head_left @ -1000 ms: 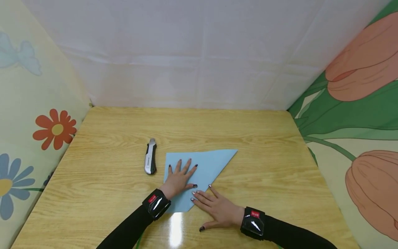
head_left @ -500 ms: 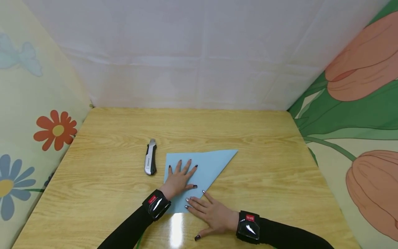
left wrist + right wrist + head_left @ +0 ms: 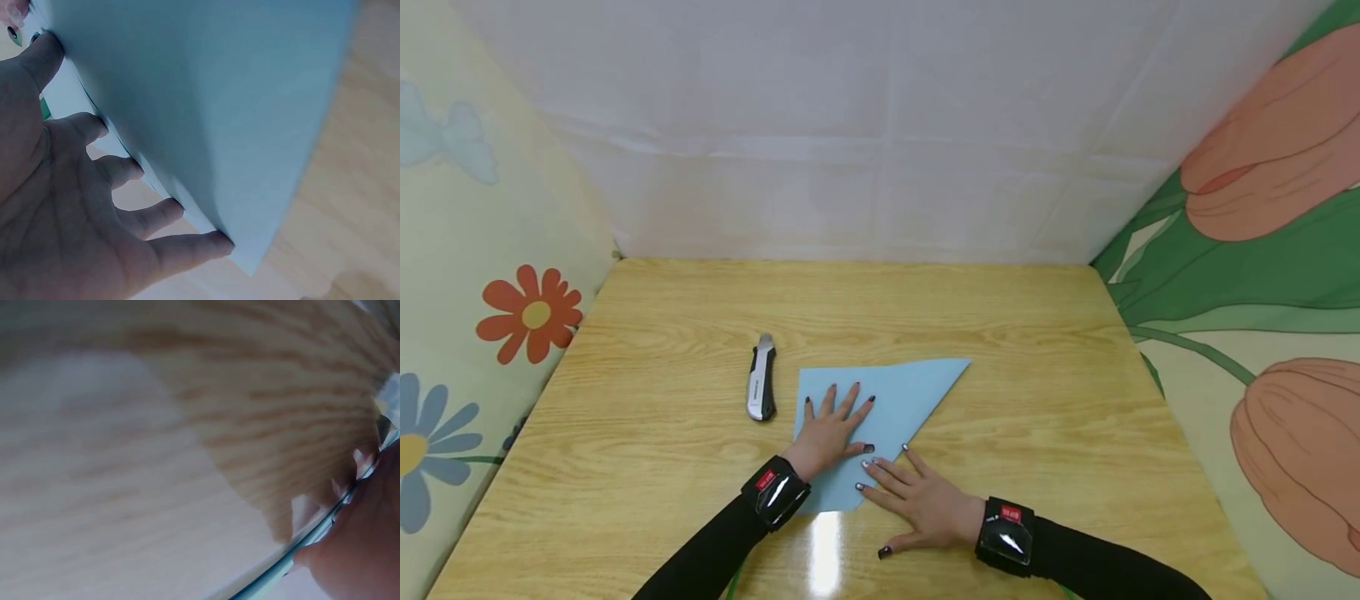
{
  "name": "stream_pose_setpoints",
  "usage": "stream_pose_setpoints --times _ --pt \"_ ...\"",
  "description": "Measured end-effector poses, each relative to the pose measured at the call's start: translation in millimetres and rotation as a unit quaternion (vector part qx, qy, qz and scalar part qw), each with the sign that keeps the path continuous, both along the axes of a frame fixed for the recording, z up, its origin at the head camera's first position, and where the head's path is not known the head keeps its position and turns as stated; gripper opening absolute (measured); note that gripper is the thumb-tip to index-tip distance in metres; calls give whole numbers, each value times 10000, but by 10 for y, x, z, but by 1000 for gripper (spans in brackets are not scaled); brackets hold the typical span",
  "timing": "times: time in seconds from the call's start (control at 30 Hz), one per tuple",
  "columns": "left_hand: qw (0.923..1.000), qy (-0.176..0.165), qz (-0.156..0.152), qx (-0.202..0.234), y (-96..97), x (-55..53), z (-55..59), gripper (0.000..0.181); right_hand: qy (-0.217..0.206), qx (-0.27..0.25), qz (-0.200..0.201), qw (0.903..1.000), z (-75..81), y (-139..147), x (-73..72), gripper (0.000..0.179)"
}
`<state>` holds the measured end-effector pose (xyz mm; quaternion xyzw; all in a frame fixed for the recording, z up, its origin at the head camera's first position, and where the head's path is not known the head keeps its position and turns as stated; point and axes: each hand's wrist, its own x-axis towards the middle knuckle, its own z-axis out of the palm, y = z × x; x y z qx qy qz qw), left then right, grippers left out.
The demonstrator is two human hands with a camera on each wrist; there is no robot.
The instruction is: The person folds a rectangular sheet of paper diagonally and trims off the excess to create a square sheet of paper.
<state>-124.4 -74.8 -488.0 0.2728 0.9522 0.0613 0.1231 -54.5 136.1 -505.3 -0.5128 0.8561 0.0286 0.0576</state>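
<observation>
A sheet of light blue paper [image 3: 906,396], folded along a slanted right edge, lies on the wooden table [image 3: 1037,350]. My left hand [image 3: 826,437] rests on its left part with fingers spread. In the left wrist view the fingertips of that hand [image 3: 81,212] press on the paper [image 3: 262,94]. My right hand [image 3: 931,510] has straight, slightly spread fingers, their tips at the lower part of the slanted edge and the thumb out over the table. Only part of the right hand [image 3: 359,537] appears in the blurred right wrist view.
A utility knife [image 3: 761,379] with a silver and black handle lies just left of the paper. A white cloth [image 3: 880,150] hangs behind the table. Flower-printed sheets stand along the left [image 3: 527,208] and right [image 3: 1195,392] sides.
My right hand slid down along the slanted edge toward me, then back up and away. The left hand, the paper and the utility knife have stayed in place.
</observation>
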Motion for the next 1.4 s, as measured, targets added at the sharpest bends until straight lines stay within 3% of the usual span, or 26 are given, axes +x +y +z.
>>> stream_pose_setpoints --times 0.3,0.5,0.63,0.73,0.8,0.93,1.0,1.13,1.4 --pt "9999 15 -11 -136 1 11 -3 67 -543 -100 -923 9942 20 189 -154 78" --pt "9998 106 28 -166 -3 10 -1 68 -717 -166 -891 9933 7 226 -207 79" --pt "9999 101 7 -94 -8 -3 1 69 -923 -760 -880 9889 104 253 -349 67" --pt "10000 63 1 24 -18 -26 3 69 -923 -1481 -1175 9776 269 293 -614 54" --pt "9999 47 5 107 -28 -39 8 68 -844 -1777 -1695 9657 372 326 -831 52" --pt "9997 -82 32 239 -51 -45 6 68 -825 -1570 -2803 9434 464 392 -1212 57" --pt "9996 -137 44 248 -58 -42 -4 68 -873 -1314 -3095 9377 446 420 -1339 59" --pt "9995 -137 74 268 -53 -24 -32 70 -1093 -1094 -3347 9296 366 454 -1461 54" --pt "9996 -62 21 285 -13 6 -40 74 -1480 -1244 -3546 9148 311 495 -1472 34"
